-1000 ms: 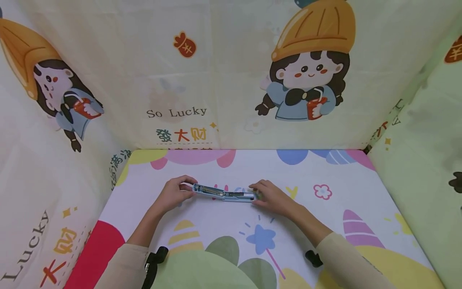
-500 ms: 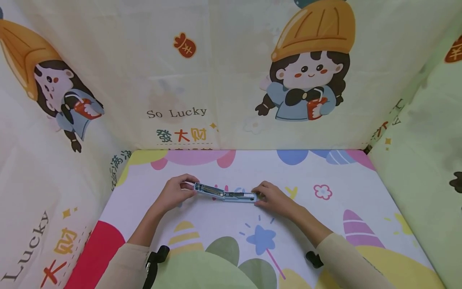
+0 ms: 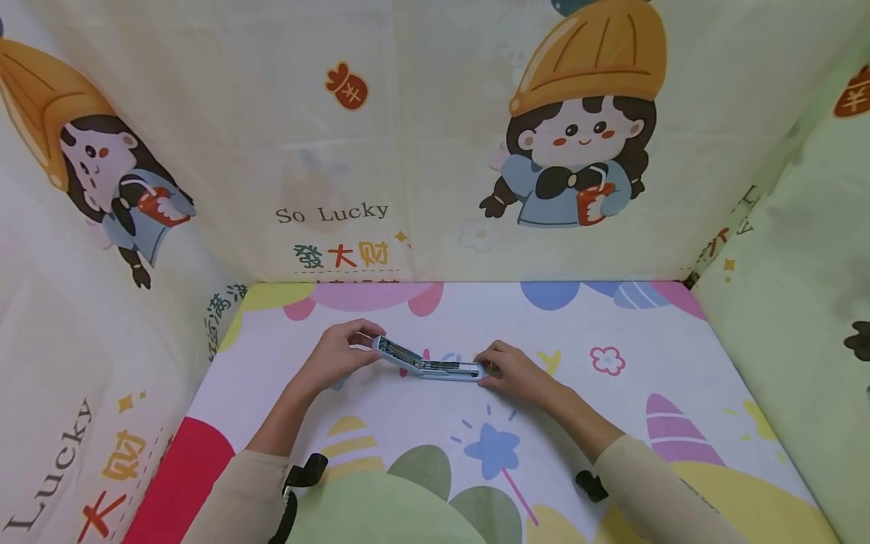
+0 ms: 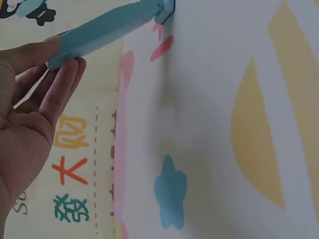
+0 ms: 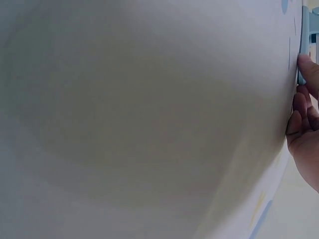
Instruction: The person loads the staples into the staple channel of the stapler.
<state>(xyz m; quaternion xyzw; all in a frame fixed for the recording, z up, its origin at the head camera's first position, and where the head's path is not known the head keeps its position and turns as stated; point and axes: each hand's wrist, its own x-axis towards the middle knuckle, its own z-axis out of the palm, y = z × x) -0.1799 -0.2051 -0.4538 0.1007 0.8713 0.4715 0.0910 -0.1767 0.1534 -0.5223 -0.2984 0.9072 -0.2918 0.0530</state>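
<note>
A slim light-blue hinged case (image 3: 448, 371) lies spread open above the middle of the table, with dark and metallic parts inside that are too small to tell apart. My left hand (image 3: 336, 353) pinches the end of its left half, which is tilted up from the hinge. In the left wrist view the smooth outside of the case (image 4: 107, 30) shows between thumb and fingertips of the left hand (image 4: 35, 104). My right hand (image 3: 516, 372) holds the end of the right half, which lies low along the tabletop. Only the edge of the case (image 5: 303, 42) appears in the right wrist view, by the thumb.
The table (image 3: 544, 423) wears a white cover printed with coloured shapes. Cream cloth walls (image 3: 442, 166) with cartoon prints enclose it at the back and both sides. Black straps with mounts (image 3: 307, 471) sit at the wrists.
My left hand has risen and moved slightly right, tilting the left half of the case more steeply about the hinge. The right half stays in place; the right hand has shifted barely.
</note>
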